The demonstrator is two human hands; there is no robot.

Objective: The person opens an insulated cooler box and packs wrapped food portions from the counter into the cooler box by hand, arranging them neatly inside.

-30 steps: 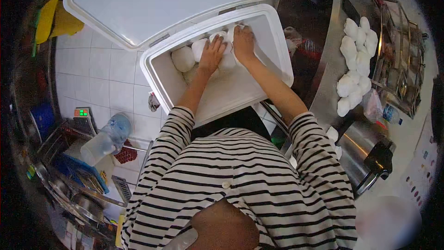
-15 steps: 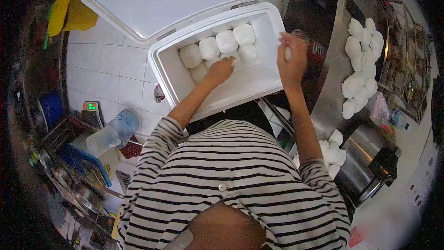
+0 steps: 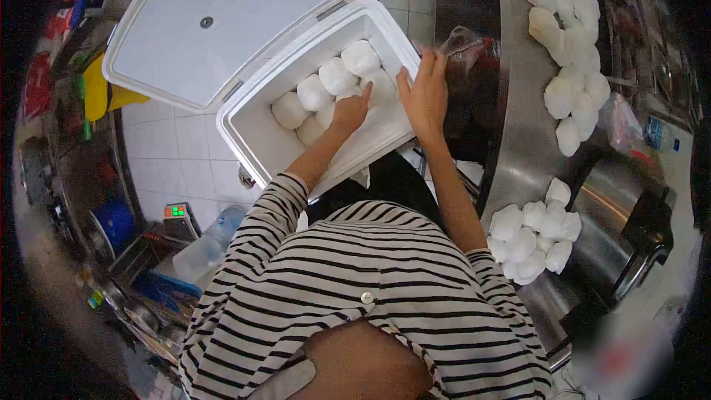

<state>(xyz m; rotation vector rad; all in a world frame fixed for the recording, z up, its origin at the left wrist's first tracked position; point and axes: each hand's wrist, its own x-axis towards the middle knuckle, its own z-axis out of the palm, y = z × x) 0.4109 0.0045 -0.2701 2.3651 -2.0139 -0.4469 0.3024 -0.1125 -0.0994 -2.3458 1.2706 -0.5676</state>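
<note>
A white cooler box point(image 3: 252, 150) stands before me with its lid raised. Inside it, white rounded bundles point(image 3: 337, 76) sit in rows along the far side. My left hand point(image 3: 351, 112) is in the box, its index finger stretched against a bundle in the nearer row; its other fingers are partly hidden. At the box's right end is my right hand point(image 3: 425, 92), fingers extended and thumb apart, over the rim. I see nothing held in it. What the bundles contain cannot be made out.
More white bundles point(image 3: 574, 52) lie on the steel counter point(image 3: 522, 141) at right, with another heap point(image 3: 533, 233) nearer me. A large metal pot point(image 3: 603, 211) stands beside them. The open lid point(image 3: 237, 22) leans back at upper left. A scale point(image 3: 176, 215) shows lit digits at left.
My view has shifted and turned, so the box appears farther left. My right hand, earlier raised beside the right rim, is now over it. My left hand stays among the bundles.
</note>
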